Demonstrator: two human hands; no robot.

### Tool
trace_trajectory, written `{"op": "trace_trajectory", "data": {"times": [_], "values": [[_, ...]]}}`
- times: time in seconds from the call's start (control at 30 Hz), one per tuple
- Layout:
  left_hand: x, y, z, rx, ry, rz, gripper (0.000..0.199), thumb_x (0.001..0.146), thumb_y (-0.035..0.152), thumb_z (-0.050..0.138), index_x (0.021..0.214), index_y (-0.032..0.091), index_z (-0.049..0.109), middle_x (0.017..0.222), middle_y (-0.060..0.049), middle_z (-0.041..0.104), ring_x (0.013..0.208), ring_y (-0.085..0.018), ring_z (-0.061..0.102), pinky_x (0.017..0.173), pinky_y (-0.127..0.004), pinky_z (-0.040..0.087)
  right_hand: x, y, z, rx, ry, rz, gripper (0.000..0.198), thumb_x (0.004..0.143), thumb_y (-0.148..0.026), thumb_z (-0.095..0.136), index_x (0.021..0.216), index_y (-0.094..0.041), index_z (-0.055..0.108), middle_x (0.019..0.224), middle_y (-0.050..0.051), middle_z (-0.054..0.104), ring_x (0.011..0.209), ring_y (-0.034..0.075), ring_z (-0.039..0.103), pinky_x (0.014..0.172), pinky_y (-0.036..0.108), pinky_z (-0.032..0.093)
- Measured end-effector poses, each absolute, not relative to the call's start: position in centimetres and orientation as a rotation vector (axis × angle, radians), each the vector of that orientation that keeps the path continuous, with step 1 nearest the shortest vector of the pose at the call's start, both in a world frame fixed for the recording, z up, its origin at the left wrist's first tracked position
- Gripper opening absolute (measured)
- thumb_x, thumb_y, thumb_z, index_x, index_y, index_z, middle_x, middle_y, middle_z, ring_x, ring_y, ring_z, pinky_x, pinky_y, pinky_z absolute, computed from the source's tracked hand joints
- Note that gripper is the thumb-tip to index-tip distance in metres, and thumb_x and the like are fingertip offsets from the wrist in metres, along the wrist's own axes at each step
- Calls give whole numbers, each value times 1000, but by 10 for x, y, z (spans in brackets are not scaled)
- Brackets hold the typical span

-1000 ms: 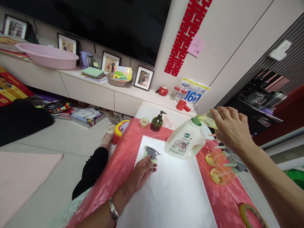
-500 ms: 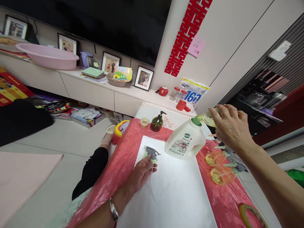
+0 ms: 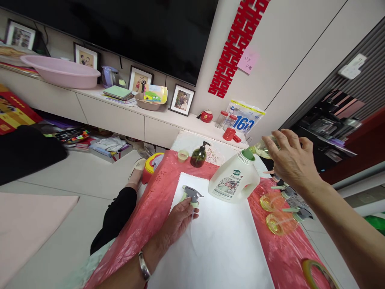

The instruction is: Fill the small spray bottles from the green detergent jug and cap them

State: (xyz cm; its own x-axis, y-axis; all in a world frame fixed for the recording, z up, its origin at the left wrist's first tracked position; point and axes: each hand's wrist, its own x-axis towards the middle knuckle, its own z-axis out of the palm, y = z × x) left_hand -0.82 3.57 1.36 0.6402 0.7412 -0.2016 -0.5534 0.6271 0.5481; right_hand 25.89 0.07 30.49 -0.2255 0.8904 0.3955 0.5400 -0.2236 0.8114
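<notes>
Between the thumb and fingers of my left hand (image 3: 179, 218) is a grey and pale green spray nozzle (image 3: 192, 194), its thin clear tube hanging down over the white sheet (image 3: 222, 245). My right hand (image 3: 293, 160) grips a clear bottle (image 3: 264, 148) of pale yellow liquid, tipped on its side. The bottle's mouth is at the green-lined opening of a large white detergent jug (image 3: 234, 176), which stands upright on the sheet. Part of the bottle is hidden behind my fingers.
Two spray bottles with yellow liquid (image 3: 281, 223) lie on the red table cover (image 3: 150, 200) at right, near a tape roll (image 3: 319, 273). A dark green pump bottle (image 3: 198, 155) and a small cup (image 3: 183, 155) stand at the far edge. Beyond is a low cabinet (image 3: 114, 116).
My right hand and the tipped bottle have shifted very slightly. My left hand keeps the spray nozzle in the same place, and the jug stays put.
</notes>
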Motion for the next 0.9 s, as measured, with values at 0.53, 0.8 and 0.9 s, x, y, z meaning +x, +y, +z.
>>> {"op": "trace_trajectory", "data": {"times": [0.53,0.8,0.9], "values": [[-8,38,13,459,436,763,40,71,31,92,105,16,77,99,-8,69,84,-16,61,83,-31,45,256,4,309,1640,1738,1469,44,97,0,52,137,-15,56,144,14,43,136,33,36,102,49,35],[-8,36,17,463,434,765,38,71,32,92,103,17,78,101,-7,67,85,-16,61,84,-31,46,251,3,311,1658,1690,1469,40,100,-3,51,137,-17,56,143,13,43,136,32,35,99,49,38],[-9,36,18,462,433,768,38,71,32,92,103,17,78,102,-7,67,86,-16,61,83,-31,46,250,3,310,1661,1694,1477,41,100,-1,49,137,-17,56,143,13,43,136,31,36,99,48,37]]}}
